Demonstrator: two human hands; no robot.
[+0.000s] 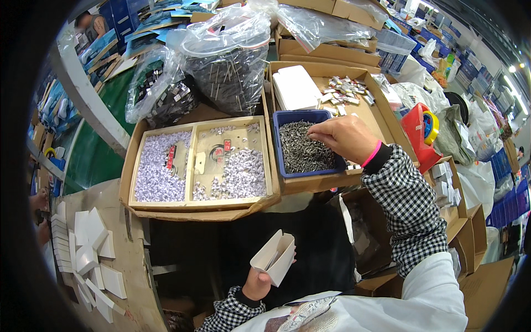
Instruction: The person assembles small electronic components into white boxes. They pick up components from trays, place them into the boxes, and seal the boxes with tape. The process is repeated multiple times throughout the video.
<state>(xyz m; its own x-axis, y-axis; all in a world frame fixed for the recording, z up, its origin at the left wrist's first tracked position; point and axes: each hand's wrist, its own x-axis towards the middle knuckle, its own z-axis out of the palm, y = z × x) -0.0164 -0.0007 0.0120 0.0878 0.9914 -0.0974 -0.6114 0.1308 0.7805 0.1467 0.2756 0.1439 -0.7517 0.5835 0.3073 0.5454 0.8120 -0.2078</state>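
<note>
My left hand (258, 285) is closed round a small white cardboard box (272, 259), held tilted with its top end open, low in front of me. Something thin and pale shows inside it, too small to name. Over a blue plastic bin (279, 156) hangs my right hand (348, 138), its fingers pinched together. Whatever they hold, if anything, is hidden. Small dark metal pieces like screws (301, 146) fill the bin. Just left of it, a wooden tray (192, 160) with two compartments holds many tiny whitish plastic pieces (160, 180).
White boxes (94, 249) lie piled on a board at left. Behind the bin are stacked white cards (296, 87) and small white-and-brown packets (348, 91). Plastic bags of black parts (227, 77) stand behind the tray. A red tape dispenser (417, 130) sits at right.
</note>
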